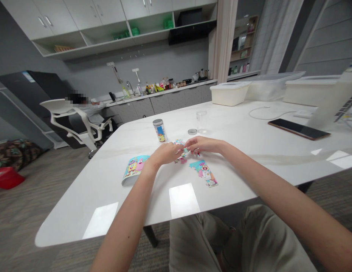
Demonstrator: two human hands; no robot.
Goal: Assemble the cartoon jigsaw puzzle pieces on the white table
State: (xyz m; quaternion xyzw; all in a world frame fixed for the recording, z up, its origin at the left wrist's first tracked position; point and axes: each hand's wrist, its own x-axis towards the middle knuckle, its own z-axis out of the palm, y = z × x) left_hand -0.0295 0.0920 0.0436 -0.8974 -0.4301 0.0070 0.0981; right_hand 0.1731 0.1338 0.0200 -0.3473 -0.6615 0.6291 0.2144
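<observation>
Head view: we see our left hand and right hand meeting over loose puzzle pieces on a white table, fingers curled narrow; we cannot tell whether either pinches a piece. Nearer us, right of the pile, lies a joined puzzle section. We judge the pieces light, thin and fairly stiff, with bendable tabs, best taken by opposite edges.

Loose puzzle pieces lie on the table, right of the picture sheet, seemingly behind the joined section.
</observation>
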